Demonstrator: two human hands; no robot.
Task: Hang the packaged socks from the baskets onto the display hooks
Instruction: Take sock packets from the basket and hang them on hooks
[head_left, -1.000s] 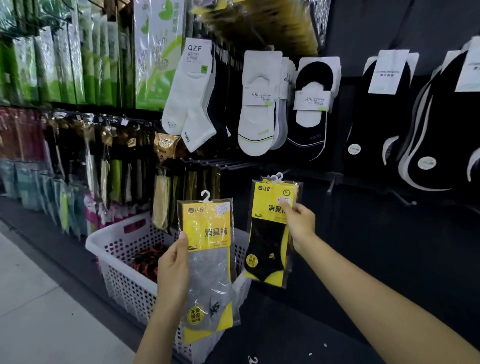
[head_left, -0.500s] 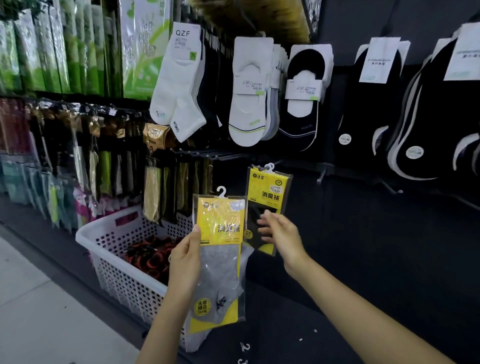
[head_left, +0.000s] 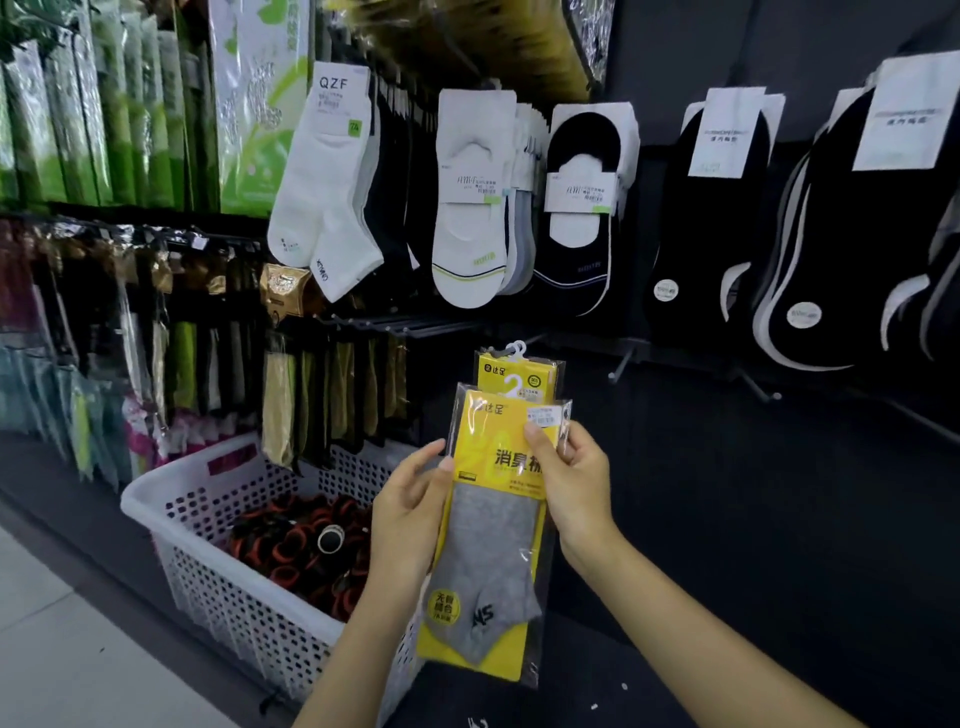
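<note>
Left hand (head_left: 410, 514) grips grey sock pack (head_left: 493, 551) by its left edge; right hand (head_left: 579, 483) pinches its top-right corner. White basket (head_left: 171, 501) just left. Second yellow pack (head_left: 519, 370) right behind, probably hooked. Open dark panel (head_left: 753, 493) to the right.

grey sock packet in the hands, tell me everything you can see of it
The grey sock packet is a clear plastic sleeve with a yellow card header, a white price sticker at top right and a white hook on top. A grey ankle sock lies inside over yellow backing. It is held roughly upright: the left hand grips its left edge, the right hand pinches its upper right. Its top overlaps a matching packet hanging behind.
</note>
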